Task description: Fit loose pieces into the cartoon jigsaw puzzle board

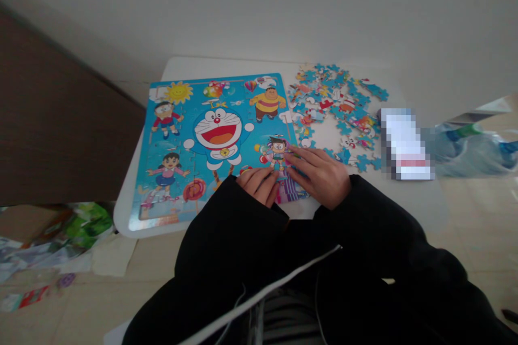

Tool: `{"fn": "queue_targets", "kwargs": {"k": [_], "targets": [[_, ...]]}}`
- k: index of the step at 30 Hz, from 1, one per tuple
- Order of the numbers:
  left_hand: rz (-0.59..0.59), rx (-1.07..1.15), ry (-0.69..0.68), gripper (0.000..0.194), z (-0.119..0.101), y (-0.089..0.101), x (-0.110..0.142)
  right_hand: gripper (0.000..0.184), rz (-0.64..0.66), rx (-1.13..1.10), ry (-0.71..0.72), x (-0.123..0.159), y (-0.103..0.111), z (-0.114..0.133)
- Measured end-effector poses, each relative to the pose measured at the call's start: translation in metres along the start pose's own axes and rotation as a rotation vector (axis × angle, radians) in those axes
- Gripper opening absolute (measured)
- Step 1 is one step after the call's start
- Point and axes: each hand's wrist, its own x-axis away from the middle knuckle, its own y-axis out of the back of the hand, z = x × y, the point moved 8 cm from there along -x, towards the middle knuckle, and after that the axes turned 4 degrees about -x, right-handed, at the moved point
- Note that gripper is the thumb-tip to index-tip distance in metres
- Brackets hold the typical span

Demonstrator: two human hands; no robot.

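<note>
Cabinet side: brown cabinet (60, 113), green bag (88, 221) on the floor — neither blocks me.
Doraemon board: the jigsaw board (142, 172) lies flat on the white table (194, 66); seams at left suggest fitted pieces, but I can't tell how much is printed base.
Left hand: my left hand (261, 183), fingers together, bent over the lower right.
Right hand: my right hand (318, 172), fingers slightly apart, tips there too; whether either pinches a piece, I can't tell.
Sleeves: the black sleeves (232, 232) hide the bottom edge.
Loose pieces: jigsaw pieces (346, 102) heaped beside the board — plenty seemingly left.
Phone: pixelated phone (404, 143) right of the heap.
</note>
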Motion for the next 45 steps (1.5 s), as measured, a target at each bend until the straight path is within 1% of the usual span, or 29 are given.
{"fn": "queue_targets", "kwargs": {"k": [3,14,19,23,26,30,33,35,39,45], "targets": [[0.011,-0.001,0.009,0.016,0.000,-0.001,0.000,0.028,0.005,-0.002,-0.004,0.000,0.000,0.000],[-0.043,0.015,-0.008,0.015,0.000,0.000,0.001,0.028,0.005,-0.001,0.015,0.000,-0.002,0.000],[-0.009,-0.003,0.006,0.015,0.000,0.000,0.001,0.025,-0.047,-0.016,0.012,0.000,0.003,-0.001],[-0.021,-0.013,-0.006,0.015,-0.001,0.002,0.000,0.024,-0.077,-0.033,0.007,0.001,0.005,-0.002],[-0.007,-0.011,0.005,0.015,0.000,0.002,0.001,0.022,-0.098,-0.044,-0.001,0.001,0.008,-0.002],[-0.003,0.001,0.019,0.016,0.002,0.001,0.002,0.020,-0.161,-0.040,-0.032,0.002,0.015,-0.005],[-0.021,0.002,0.003,0.016,0.001,0.002,0.002,0.021,-0.198,-0.055,-0.057,0.003,0.020,-0.009],[-0.030,-0.002,-0.013,0.016,0.000,0.004,0.002,0.023,-0.168,-0.072,-0.028,0.003,0.017,-0.009],[-0.018,-0.032,-0.008,0.015,0.003,0.009,0.003,0.029,-0.058,-0.078,0.056,0.004,0.006,-0.006],[0.001,-0.030,0.009,0.016,0.010,0.012,0.007,0.029,0.000,-0.028,0.100,0.007,0.008,-0.001]]}}
